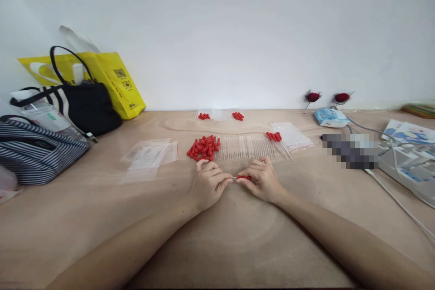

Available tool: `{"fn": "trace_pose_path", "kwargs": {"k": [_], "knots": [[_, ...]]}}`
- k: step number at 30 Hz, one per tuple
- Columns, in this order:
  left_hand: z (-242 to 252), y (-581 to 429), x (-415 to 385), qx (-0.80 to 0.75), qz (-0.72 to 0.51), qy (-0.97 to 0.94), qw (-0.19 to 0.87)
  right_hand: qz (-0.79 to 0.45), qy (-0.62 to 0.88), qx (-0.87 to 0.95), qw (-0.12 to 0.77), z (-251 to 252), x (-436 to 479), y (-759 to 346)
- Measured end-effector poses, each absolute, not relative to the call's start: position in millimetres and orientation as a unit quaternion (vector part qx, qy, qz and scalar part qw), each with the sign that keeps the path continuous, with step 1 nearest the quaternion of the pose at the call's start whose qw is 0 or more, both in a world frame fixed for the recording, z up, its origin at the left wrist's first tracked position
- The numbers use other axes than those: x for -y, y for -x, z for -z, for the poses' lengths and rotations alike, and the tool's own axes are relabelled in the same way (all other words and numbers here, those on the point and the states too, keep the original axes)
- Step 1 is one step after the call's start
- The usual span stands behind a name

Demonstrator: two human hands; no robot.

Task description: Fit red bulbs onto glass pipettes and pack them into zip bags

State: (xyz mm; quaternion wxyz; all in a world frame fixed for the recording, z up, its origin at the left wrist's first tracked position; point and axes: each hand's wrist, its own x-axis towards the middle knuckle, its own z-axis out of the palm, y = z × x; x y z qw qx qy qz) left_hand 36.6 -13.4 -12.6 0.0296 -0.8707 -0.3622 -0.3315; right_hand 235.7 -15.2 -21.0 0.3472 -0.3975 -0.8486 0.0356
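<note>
My left hand [211,183] pinches the end of a thin clear dropper tube [234,178] between thumb and fingers. My right hand [261,181] is closed around a red rubber bulb [244,177], which meets the tube end to end; how far the tube goes into it is hidden. Just beyond my left fingers lies a pile of red bulbs [204,147]. A row of clear tubes [246,147] lies side by side behind both hands. At its right end, several droppers with red bulbs [273,137] lie at a slant.
Clear zip bags lie at the left [149,156] and right [292,136]. Bagged red-bulb pieces [238,116] rest by the wall. Handbags, a bottle and a yellow bag [125,86] stand at left. A tissue pack [331,117], cables and a power strip [411,163] occupy the right.
</note>
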Motion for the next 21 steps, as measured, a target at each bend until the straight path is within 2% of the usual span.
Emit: {"fn": "trace_pose_path", "kwargs": {"k": [8, 16, 21], "knots": [[13, -37, 15, 0.362, 0.34, 0.868, 0.02, -0.043, 0.398, 0.842, 0.362, 21, 15, -236], [10, -35, 13, 0.406, 0.372, 0.834, -0.018, -0.186, 0.457, 0.779, 0.388, 21, 9, -248], [12, -36, 10, 0.394, 0.345, 0.852, -0.029, -0.25, 0.434, 0.759, 0.415, 24, 8, -238]]}}
